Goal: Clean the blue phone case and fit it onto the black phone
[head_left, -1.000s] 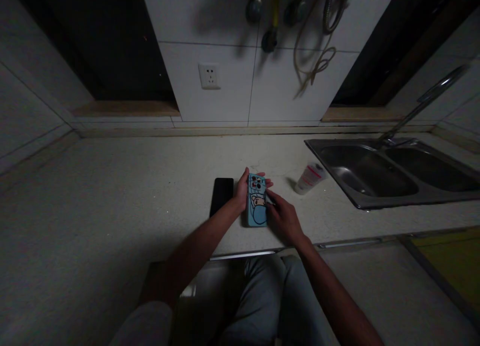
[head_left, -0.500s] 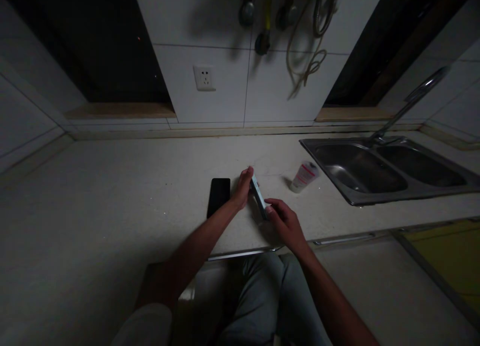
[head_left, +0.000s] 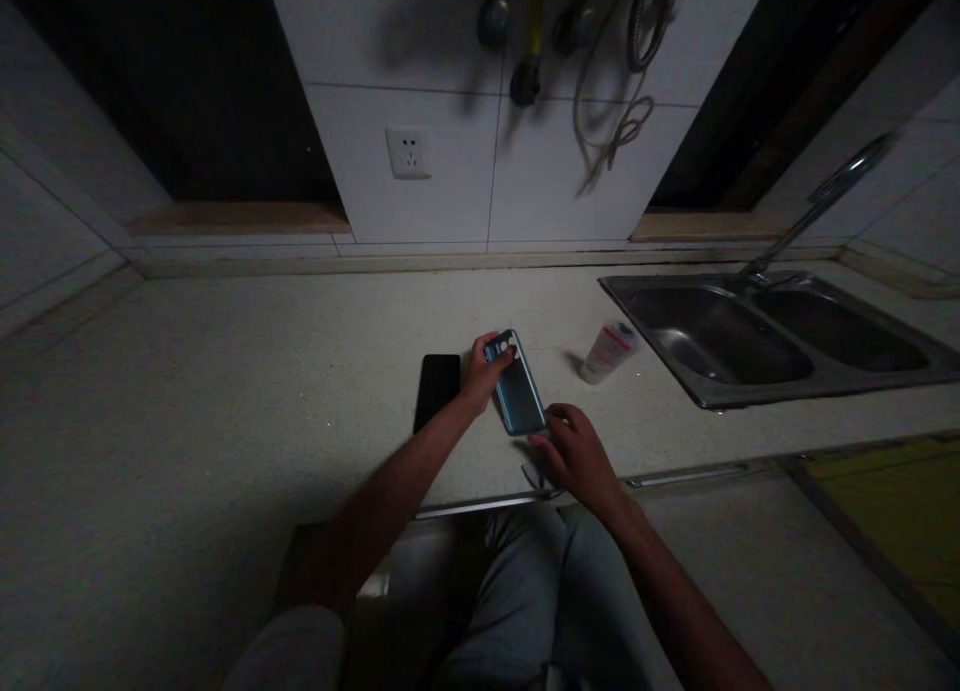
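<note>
A glossy blue smartphone (head_left: 519,396) is tilted in front of me, its back with round camera spots facing up. My left hand (head_left: 484,371) grips its upper end, the thumb lying across the back beside the camera spots. At the lower right corner, my right hand (head_left: 577,451) has its curled thumb and forefinger about the phone's edge. A black phone (head_left: 437,391) lies flat on the counter (head_left: 300,371), left of the blue one and partly behind my left forearm. To the right, a whitish tube with red print (head_left: 609,353) leans upright on the counter.
A steel double-bowl sink (head_left: 720,336) with a curved tap (head_left: 825,201) is set into the counter at right. The tiled wall behind has a socket (head_left: 409,153), pipe valves (head_left: 525,79) and a hanging cord (head_left: 619,136). The counter's front edge (head_left: 472,508) runs just before my legs.
The blue smartphone has turned from nearly edge-on to showing its back. My left thumb has come over its upper end, and my right hand has shifted slightly down and right.
</note>
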Demonstrator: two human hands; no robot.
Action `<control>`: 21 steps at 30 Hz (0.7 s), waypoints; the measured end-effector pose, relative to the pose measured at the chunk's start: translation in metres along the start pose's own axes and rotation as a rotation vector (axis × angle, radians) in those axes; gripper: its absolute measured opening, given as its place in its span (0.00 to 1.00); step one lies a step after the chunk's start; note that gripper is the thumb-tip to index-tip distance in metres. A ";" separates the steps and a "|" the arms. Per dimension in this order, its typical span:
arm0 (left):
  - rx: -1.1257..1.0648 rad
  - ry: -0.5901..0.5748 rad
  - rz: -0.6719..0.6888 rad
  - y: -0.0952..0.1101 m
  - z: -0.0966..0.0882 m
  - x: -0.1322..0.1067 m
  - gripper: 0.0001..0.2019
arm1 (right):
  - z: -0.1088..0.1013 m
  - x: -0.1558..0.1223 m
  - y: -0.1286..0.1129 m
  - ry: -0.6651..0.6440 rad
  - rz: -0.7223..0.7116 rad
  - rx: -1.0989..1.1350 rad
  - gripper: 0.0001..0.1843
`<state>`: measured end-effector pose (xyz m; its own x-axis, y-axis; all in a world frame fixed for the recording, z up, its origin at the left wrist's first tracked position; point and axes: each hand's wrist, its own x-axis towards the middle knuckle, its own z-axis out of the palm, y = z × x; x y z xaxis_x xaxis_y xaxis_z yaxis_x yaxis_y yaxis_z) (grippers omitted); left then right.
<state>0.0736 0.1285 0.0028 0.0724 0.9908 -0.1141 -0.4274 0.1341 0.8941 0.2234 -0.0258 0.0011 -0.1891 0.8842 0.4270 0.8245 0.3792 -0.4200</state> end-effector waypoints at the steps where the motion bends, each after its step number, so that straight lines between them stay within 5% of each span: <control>1: 0.025 -0.006 0.033 -0.001 -0.001 0.001 0.25 | -0.007 -0.002 -0.001 -0.025 -0.005 0.014 0.23; 5: 0.137 -0.021 0.080 -0.003 -0.006 0.004 0.22 | -0.027 -0.013 0.001 -0.205 -0.084 0.060 0.32; 8: 0.265 -0.006 0.095 -0.003 -0.007 0.004 0.20 | -0.030 -0.020 0.010 -0.241 -0.141 0.133 0.17; 15: 0.435 -0.041 0.025 -0.007 -0.007 0.006 0.23 | -0.036 -0.002 0.029 0.066 0.013 0.262 0.16; 21: 0.639 -0.183 0.110 -0.011 -0.009 0.001 0.33 | -0.041 0.024 0.028 0.228 0.167 0.358 0.16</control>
<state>0.0703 0.1286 -0.0107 0.2349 0.9718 0.0177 0.1718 -0.0595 0.9833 0.2635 -0.0047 0.0322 0.0858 0.8740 0.4783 0.5895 0.3425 -0.7316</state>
